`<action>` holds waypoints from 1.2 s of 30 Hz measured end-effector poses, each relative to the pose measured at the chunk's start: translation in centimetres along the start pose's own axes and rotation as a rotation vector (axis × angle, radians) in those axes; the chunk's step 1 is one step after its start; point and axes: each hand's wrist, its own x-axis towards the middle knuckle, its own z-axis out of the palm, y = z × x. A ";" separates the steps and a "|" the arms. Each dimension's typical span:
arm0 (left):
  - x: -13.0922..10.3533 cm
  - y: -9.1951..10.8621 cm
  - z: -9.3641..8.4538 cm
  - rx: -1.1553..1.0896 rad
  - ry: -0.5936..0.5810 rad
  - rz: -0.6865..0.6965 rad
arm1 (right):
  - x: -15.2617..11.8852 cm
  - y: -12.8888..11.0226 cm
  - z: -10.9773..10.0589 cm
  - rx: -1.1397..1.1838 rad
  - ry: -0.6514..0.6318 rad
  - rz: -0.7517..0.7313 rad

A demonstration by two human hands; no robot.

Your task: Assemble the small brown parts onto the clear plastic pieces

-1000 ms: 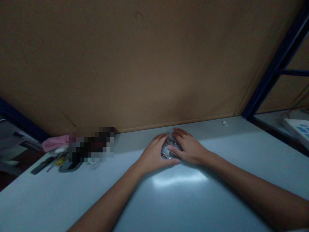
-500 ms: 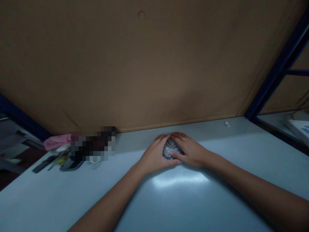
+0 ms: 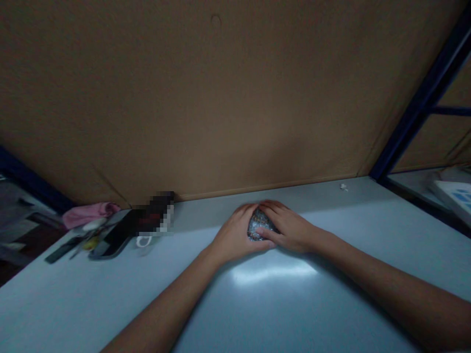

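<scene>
A small dark, rounded bundle in shiny clear plastic (image 3: 259, 224), flecked with orange, rests on the pale table (image 3: 235, 314). My left hand (image 3: 237, 234) curls around its left side, thumb along the near edge. From the right, my right hand (image 3: 289, 228) wraps over it, with the thumb laid across its front. The fingertips of both hands meet at the far side. Much of the bundle is hidden under the fingers, and what is inside the plastic I cannot make out.
At the left lie a pink cloth (image 3: 88, 214), a dark phone-like slab (image 3: 114, 240), a white ring (image 3: 143, 241) and several small tools. A brown board (image 3: 235, 98) closes off the back. A white scrap (image 3: 343, 187) lies near the blue post (image 3: 412, 113).
Both hands keep the same hold on the bundle. The view has shifted very slightly; nothing else has visibly moved.
</scene>
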 end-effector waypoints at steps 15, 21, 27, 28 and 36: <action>-0.1 -0.1 0.2 -0.007 0.020 0.020 | -0.3 0.0 0.3 -0.001 0.012 0.051; 0.0 -0.5 -0.6 -0.023 0.033 -0.028 | -0.2 0.7 -0.2 0.065 0.072 0.109; 0.3 -3.9 -3.2 0.043 0.174 -0.160 | 0.4 4.3 -1.0 -0.013 0.305 0.365; 0.3 -4.7 -3.3 0.096 0.172 -0.170 | 0.3 4.8 -0.9 -0.068 0.280 0.419; 0.1 -7.5 -1.9 0.332 0.151 -0.208 | 0.2 5.1 -0.1 -0.259 0.064 0.320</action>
